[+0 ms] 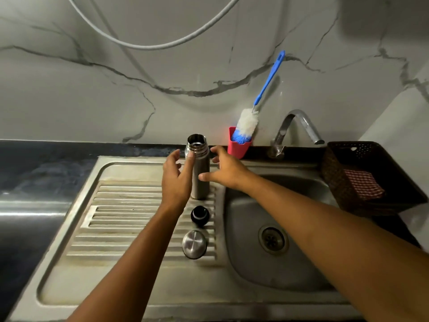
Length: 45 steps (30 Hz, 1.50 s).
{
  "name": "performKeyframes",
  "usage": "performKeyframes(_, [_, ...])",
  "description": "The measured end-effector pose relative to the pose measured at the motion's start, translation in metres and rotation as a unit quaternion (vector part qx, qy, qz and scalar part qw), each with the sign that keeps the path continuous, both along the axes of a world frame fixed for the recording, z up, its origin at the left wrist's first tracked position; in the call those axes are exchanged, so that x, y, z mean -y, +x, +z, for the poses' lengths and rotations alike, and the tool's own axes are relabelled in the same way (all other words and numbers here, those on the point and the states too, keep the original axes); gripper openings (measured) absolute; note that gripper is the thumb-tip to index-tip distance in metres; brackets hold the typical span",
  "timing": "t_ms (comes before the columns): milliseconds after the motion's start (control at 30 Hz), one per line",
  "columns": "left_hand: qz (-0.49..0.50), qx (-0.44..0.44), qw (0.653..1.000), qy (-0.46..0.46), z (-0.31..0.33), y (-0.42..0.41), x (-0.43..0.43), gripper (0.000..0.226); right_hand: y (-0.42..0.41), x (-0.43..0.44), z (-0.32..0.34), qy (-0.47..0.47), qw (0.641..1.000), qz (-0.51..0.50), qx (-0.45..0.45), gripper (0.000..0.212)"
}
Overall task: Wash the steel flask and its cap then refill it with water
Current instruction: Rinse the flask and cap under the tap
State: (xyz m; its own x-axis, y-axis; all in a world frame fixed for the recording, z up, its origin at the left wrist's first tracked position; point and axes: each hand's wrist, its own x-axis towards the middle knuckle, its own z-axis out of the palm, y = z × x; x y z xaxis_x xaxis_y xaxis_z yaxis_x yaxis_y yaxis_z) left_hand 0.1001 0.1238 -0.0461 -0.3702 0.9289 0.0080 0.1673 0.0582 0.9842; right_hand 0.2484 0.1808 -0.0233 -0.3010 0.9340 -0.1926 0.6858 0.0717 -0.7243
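Flask (200, 177) upright, mouth up, centre frame on ribbed steel surface (130, 205); left hand (176, 180) and right hand (226, 170) flank it, fingers released; marble wall (116, 89) behind.

Wall: pale marble (92, 101) with grey veins; a white cable (148, 46) loops across it.
Table: dark stone (46, 159), set against the wall.
Sink: steel (243, 263), with a ribbed drainboard (127, 205) left of the basin.
Tap: curved steel (299, 123), behind the basin.
Light: dim.
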Motion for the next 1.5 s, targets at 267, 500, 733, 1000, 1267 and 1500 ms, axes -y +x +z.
performKeyframes(267, [-0.069, 0.092, 0.993, -0.015, 0.002, 0.027, -0.001, 0.075, 0.001, 0.0, -0.023, 0.039, 0.992, -0.052, -0.109, 0.068])
performKeyframes(500, [-0.173, 0.108, 0.978, -0.036, 0.012, 0.097, -0.001, 0.086, 0.095, 0.026, -0.016, 0.058, 0.981, -0.131, -0.133, 0.062])
performKeyframes(733, [-0.319, 0.081, 0.941, -0.078, -0.002, 0.177, -0.021, 0.082, 0.195, 0.037, -0.028, 0.049, 0.975, -0.192, -0.102, 0.081])
performKeyframes(1000, [-0.236, -0.04, 0.967, -0.087, -0.02, 0.227, -0.117, 0.033, 0.241, 0.019, -0.058, 0.027, 0.983, -0.174, -0.059, 0.087])
performKeyframes(1267, [-0.265, -0.156, 0.948, -0.079, -0.043, 0.244, -0.165, 0.01, 0.254, -0.005, -0.081, 0.005, 0.985, -0.155, -0.075, 0.076])
performKeyframes(1500, [-0.159, 0.142, 0.964, -0.158, -0.074, 0.221, -0.151, 0.023, 0.254, -0.014, -0.099, -0.015, 0.985, -0.156, -0.069, 0.083])
